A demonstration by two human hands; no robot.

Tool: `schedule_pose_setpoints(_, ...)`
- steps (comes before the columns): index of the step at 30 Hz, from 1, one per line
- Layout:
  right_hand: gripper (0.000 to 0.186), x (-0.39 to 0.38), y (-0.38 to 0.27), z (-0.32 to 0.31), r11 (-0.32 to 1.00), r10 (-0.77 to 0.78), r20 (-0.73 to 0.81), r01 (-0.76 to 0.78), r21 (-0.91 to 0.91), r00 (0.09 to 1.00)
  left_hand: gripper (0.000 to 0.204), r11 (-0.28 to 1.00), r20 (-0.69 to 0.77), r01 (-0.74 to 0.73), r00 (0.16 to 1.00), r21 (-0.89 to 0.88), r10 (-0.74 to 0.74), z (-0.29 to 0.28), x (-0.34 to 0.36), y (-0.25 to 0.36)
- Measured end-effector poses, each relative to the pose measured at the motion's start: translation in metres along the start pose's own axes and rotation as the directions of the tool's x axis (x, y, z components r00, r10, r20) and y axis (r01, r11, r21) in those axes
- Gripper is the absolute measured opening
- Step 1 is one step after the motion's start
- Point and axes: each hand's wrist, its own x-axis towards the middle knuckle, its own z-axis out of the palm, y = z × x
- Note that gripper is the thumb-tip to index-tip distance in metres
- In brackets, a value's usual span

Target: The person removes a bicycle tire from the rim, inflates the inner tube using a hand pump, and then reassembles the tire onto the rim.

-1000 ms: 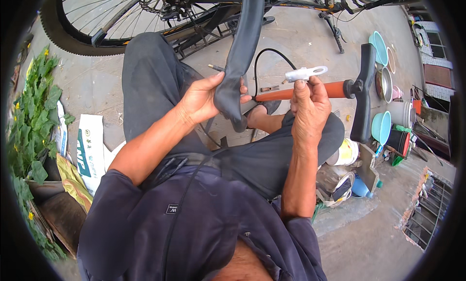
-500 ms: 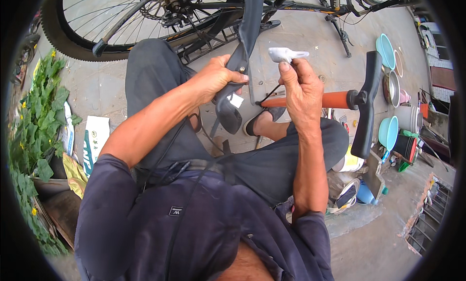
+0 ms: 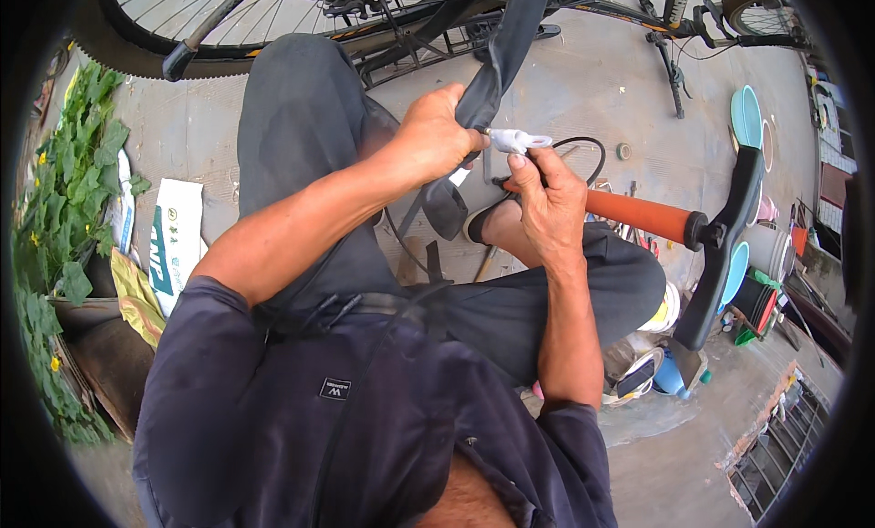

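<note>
Left hand (image 3: pixel 436 138) grips the tube (image 3: pixel 485 92), likely soft, best held near the nozzle (image 3: pixel 509 141) the right hand (image 3: pixel 554 204) pinches

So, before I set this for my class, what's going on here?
A seated person has a black inner tube in the left grip, near its valve. The right grip holds a white pump head right at that valve; whether it is fully seated can't be told. An orange pump is beside the right leg, with a bicycle just beyond.
</note>
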Motion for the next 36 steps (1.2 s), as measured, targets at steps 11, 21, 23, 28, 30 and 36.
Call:
schedule_pose_setpoints(11, 0.022, -0.003, 0.025, -0.001, 0.991, -0.074, 0.002, 0.074, -0.115, 0.997, 0.027, 0.979, -0.033, 0.058, 0.998, 0.193, -0.053, -0.001, -0.016, 0.014)
schedule_pose_setpoints(21, 0.020, 0.001, 0.008, -0.004, 0.949, 0.230, 0.070, -0.239, 0.206, 0.971, 0.036, 0.826, 0.165, 0.218, 0.974, -0.520, -0.153, -0.012, -0.017, -0.004)
schedule_pose_setpoints(23, 0.020, 0.002, 0.004, -0.002, 0.924, 0.246, 0.118, -0.269, 0.270, 0.962, 0.033, 0.791, 0.199, 0.257, 0.965, -0.556, -0.173, -0.015, -0.014, -0.010)
schedule_pose_setpoints(28, 0.022, 0.001, 0.002, -0.001, 0.796, 0.303, 0.203, -0.364, 0.484, 0.931, 0.029, 0.677, 0.316, 0.344, 0.933, -0.651, -0.171, -0.018, -0.022, 0.004)
schedule_pose_setpoints(30, 0.022, 0.000, 0.004, -0.002, 0.778, 0.299, 0.218, -0.370, 0.507, 0.929, 0.029, 0.664, 0.327, 0.348, 0.931, -0.662, -0.162, -0.017, -0.023, 0.006)
schedule_pose_setpoints(36, 0.023, -0.001, 0.004, -0.006, 0.792, 0.274, 0.216, -0.347, 0.503, 0.937, 0.031, 0.697, 0.294, 0.283, 0.950, -0.658, -0.108, -0.011, -0.022, 0.003)
